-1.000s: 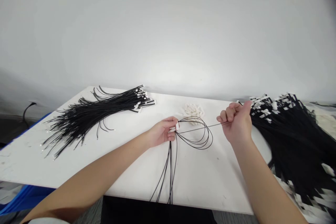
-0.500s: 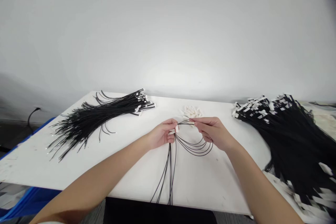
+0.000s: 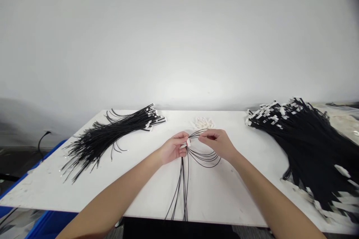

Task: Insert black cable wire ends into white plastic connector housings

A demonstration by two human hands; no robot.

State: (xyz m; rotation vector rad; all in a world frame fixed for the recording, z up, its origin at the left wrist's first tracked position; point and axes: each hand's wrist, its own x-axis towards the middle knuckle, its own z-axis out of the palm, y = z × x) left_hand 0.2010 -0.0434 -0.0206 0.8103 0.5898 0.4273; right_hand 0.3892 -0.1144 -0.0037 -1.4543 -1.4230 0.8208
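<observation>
My left hand (image 3: 176, 148) pinches a small white connector (image 3: 188, 142) with thin black wires running from it. Some of these black wires (image 3: 206, 158) curve in a loop to the right, while others hang straight down past the table's front edge. On the loop's upper strands, close to the connector, the fingers of my right hand (image 3: 217, 142) are closed. Behind my hands lies a small heap of white connectors (image 3: 203, 123).
A bundle of black wires with white ends (image 3: 112, 134) lies at the left of the white table (image 3: 92, 190). A much larger black wire pile (image 3: 297, 149) covers the right side. Blue bins (image 3: 53, 224) stand below the left edge, and a wall rises behind.
My right hand has moved left along the strands, closer to my left hand. My left hand keeps its hold on the connector. The whole view has shifted slightly.
</observation>
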